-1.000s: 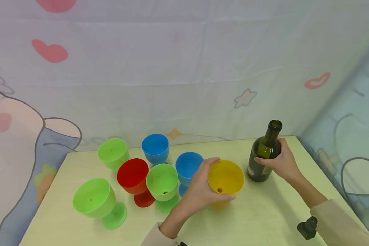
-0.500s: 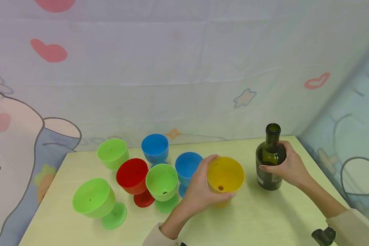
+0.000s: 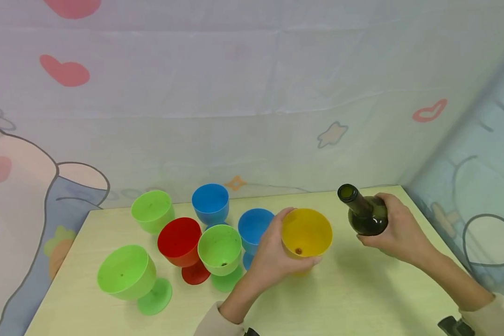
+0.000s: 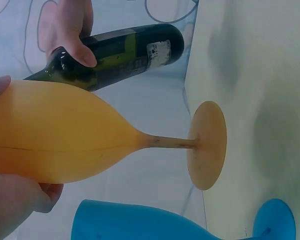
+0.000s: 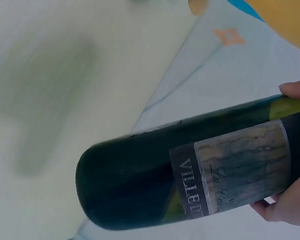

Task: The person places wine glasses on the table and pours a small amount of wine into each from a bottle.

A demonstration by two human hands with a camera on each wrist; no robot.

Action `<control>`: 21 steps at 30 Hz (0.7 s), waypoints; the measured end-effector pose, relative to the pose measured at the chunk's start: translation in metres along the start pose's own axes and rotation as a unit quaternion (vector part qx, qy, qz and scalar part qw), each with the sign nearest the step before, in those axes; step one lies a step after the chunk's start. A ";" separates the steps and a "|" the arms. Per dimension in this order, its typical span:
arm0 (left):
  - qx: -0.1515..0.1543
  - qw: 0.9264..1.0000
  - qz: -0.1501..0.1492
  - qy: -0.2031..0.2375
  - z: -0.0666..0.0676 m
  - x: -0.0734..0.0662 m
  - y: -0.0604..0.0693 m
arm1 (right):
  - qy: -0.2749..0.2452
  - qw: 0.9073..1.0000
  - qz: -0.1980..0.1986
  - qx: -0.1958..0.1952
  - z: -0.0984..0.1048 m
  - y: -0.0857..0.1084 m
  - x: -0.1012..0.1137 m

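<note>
Got the bottle [image 3: 367, 221] clamped in the right hand [image 3: 399, 231], up off the table [image 3: 340, 303], between the yellow cup [image 3: 306, 228] and the right edge. Tipped left along its long axis, with the neck [image 3: 359, 205] pretty near the cup but not over it. Also got the cup gripped in the left hand [image 3: 273, 256], lifted too.

We have the green bottle [image 3: 368, 219] going from upright to tipped, neck leaning to the yellow goblet's [image 3: 306, 228] side, mouth turned more our way; head view gets mostly neck and shoulder. Our right hand [image 3: 403, 235] shifts outward with it. Our left hand [image 3: 273, 254] and goblet sit slightly higher in frame.
</note>
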State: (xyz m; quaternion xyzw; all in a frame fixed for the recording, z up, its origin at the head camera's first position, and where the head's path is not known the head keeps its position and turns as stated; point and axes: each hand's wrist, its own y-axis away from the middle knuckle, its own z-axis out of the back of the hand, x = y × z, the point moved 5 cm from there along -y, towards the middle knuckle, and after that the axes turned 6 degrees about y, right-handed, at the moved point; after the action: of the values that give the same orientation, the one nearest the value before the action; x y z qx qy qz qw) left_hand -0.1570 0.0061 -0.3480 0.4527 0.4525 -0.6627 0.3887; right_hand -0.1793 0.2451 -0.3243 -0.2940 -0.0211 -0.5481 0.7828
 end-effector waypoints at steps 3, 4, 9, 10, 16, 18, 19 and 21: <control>0.001 1.000 0.001 -0.003 -0.001 -0.001 0.000 | 0.037 0.998 0.042 -0.020 0.001 0.001 0.006; 0.001 1.000 0.004 -0.007 -0.001 0.000 0.000 | 0.050 0.997 0.053 -0.027 0.002 0.002 0.008; 0.003 1.000 0.018 -0.019 -0.002 0.003 -0.001 | 0.107 0.989 0.092 -0.044 0.004 0.005 0.015; 0.003 1.000 0.019 -0.021 -0.002 0.003 -0.001 | 0.118 0.987 0.098 -0.044 0.004 0.006 0.016; 0.008 0.999 0.016 -0.030 -0.002 0.005 -0.002 | 0.186 0.973 0.131 -0.049 0.008 0.007 0.023; 0.010 0.999 0.019 -0.032 -0.001 0.005 -0.002 | 0.212 0.966 0.141 -0.054 0.009 0.008 0.026; 0.011 0.999 0.023 -0.031 -0.001 0.006 -0.002 | 0.225 0.962 0.147 -0.057 0.010 0.008 0.027; 0.012 0.999 0.027 -0.032 -0.001 0.007 -0.002 | 0.244 0.954 0.158 -0.067 0.012 0.009 0.029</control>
State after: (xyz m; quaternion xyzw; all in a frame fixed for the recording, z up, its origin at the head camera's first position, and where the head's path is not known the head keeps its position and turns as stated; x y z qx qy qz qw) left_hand -0.1606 0.0064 -0.3546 0.4478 0.4197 -0.6717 0.4150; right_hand -0.1569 0.2286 -0.3079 -0.2028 0.2543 -0.4728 0.8189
